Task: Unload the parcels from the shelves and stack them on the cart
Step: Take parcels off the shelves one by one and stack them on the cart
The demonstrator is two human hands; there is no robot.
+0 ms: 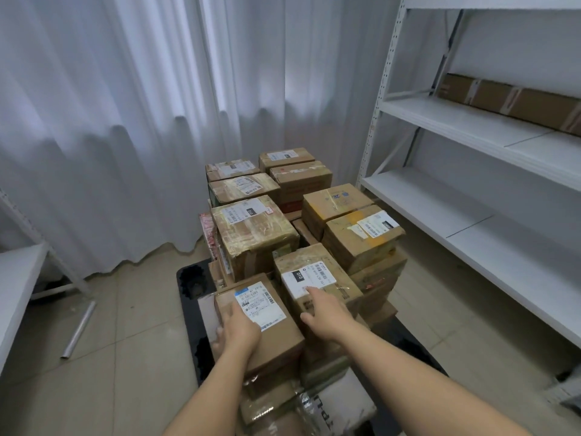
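Left hand (239, 328) lies on a small taped cardboard box (267, 325) with white label, fingers curled over its left edge, gripping. Right hand (320, 313) rests flat on the taller neighbouring box (317, 278), fingers straight, touching its white label, holding nothing. Both sit on the near end of the cart (191, 309), a black flat deck stacked with rectangular brown parcels (254, 234), glossy tape, crumpled corners. White metal shelves (471, 196) at right carry one long flat carton (515, 102). Pleated white curtain (125, 121) behind, beige tiled floor (132, 325).
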